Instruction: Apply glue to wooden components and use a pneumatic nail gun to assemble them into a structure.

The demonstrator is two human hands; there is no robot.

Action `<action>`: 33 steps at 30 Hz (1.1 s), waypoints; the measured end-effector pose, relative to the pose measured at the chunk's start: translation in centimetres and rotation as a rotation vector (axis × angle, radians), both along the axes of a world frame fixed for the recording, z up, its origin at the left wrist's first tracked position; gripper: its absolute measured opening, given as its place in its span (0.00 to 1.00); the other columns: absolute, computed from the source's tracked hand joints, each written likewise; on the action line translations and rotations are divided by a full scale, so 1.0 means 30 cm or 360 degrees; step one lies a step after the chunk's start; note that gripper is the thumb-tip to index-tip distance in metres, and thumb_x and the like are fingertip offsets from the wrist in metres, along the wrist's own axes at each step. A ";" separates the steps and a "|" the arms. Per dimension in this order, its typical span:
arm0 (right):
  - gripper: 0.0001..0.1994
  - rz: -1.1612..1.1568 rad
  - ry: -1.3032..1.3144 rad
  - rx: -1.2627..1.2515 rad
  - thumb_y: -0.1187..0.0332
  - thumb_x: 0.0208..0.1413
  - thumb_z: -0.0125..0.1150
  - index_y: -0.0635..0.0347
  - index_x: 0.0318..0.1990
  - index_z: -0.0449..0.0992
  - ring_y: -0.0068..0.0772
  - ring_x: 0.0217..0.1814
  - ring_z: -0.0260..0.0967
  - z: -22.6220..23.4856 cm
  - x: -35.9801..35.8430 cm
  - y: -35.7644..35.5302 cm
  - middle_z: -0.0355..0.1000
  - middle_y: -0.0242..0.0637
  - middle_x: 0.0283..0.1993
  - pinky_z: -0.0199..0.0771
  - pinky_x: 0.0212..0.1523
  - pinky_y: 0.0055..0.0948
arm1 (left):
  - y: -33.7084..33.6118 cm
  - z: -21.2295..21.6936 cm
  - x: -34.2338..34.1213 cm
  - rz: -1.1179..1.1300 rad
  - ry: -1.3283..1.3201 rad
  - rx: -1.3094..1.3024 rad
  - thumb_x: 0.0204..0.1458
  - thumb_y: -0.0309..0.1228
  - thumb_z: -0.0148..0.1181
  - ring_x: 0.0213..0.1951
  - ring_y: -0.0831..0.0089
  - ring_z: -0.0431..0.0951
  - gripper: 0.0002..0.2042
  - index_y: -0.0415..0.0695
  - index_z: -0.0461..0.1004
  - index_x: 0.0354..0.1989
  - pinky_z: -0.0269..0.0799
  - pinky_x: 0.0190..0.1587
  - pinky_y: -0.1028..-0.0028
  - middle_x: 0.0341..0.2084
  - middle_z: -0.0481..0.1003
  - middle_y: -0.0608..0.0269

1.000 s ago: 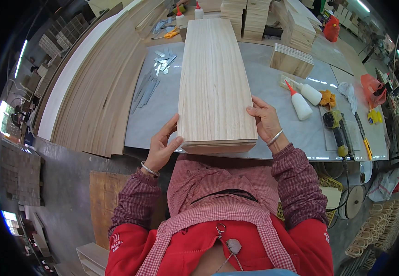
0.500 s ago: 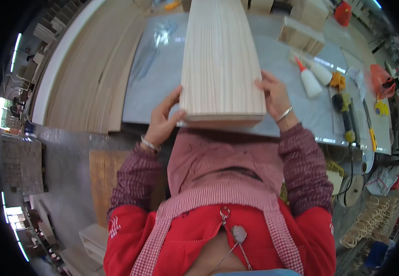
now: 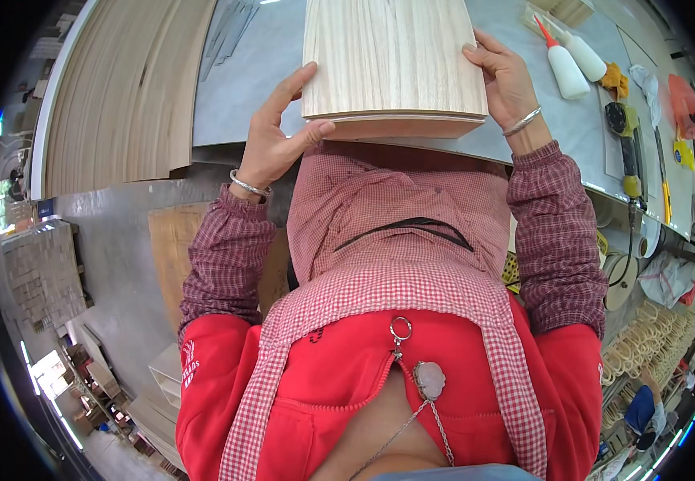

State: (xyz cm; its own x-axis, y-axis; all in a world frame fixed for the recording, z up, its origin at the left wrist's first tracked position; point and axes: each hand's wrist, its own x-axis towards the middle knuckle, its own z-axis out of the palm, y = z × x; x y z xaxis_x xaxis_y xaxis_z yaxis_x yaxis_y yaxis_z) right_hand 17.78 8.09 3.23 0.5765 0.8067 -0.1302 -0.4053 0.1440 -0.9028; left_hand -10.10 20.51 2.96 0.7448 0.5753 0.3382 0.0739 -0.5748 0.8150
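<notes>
The left hand [image 3: 269, 148], fingers and thumb spread wide, touches the left side and near corner of the box-shaped wooden piece [image 3: 395, 68]; the right hand [image 3: 511, 88] sets its thumb on the right edge, firmness of grip indeterminable. The piece lies between them, at 2 o'clock from the left, 9 o'clock from the right. Its top panel [image 3: 391, 44] is on; fastening and remaining work are not discernible. Stacked boards [image 3: 131, 96] lie at 9 o'clock, a red-tipped bottle [image 3: 567, 74] at 3.
</notes>
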 end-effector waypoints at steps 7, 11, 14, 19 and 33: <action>0.26 0.0001 -0.0020 -0.0007 0.78 0.52 0.57 0.75 0.60 0.62 0.35 0.51 0.68 0.011 -0.010 -0.001 0.67 0.52 0.54 0.69 0.54 0.24 | -0.010 -0.012 0.008 0.0082 -0.0015 0.0145 0.42 0.32 0.71 0.55 0.64 0.70 0.31 0.45 0.67 0.58 0.65 0.58 0.68 0.56 0.69 0.57; 0.26 0.0001 -0.0019 -0.0014 0.78 0.52 0.57 0.75 0.60 0.62 0.35 0.51 0.68 0.008 -0.007 0.002 0.67 0.52 0.54 0.69 0.54 0.24 | -0.009 -0.021 0.007 0.0120 -0.0012 0.0258 0.42 0.33 0.70 0.55 0.63 0.71 0.30 0.45 0.69 0.57 0.67 0.58 0.67 0.55 0.71 0.57; 0.26 0.0010 -0.0022 -0.0019 0.78 0.52 0.57 0.75 0.60 0.62 0.35 0.52 0.68 0.004 -0.003 0.002 0.66 0.52 0.55 0.69 0.54 0.24 | -0.009 -0.030 0.005 0.0140 -0.0010 0.0352 0.42 0.34 0.70 0.55 0.62 0.71 0.30 0.45 0.69 0.56 0.68 0.57 0.67 0.54 0.71 0.57; 0.26 0.0010 -0.0050 -0.0033 0.78 0.52 0.57 0.75 0.60 0.62 0.35 0.52 0.68 0.006 0.000 0.000 0.66 0.52 0.56 0.69 0.55 0.25 | -0.013 -0.039 0.009 0.0178 -0.0010 0.0448 0.42 0.35 0.70 0.56 0.60 0.71 0.28 0.45 0.70 0.55 0.69 0.57 0.66 0.52 0.72 0.57; 0.26 -0.0031 -0.0035 -0.0029 0.77 0.53 0.56 0.75 0.60 0.62 0.35 0.51 0.69 0.011 -0.023 -0.005 0.67 0.52 0.55 0.69 0.54 0.24 | -0.017 -0.061 0.011 0.0233 -0.0050 0.0610 0.43 0.36 0.69 0.56 0.61 0.71 0.27 0.45 0.71 0.54 0.69 0.57 0.66 0.52 0.73 0.58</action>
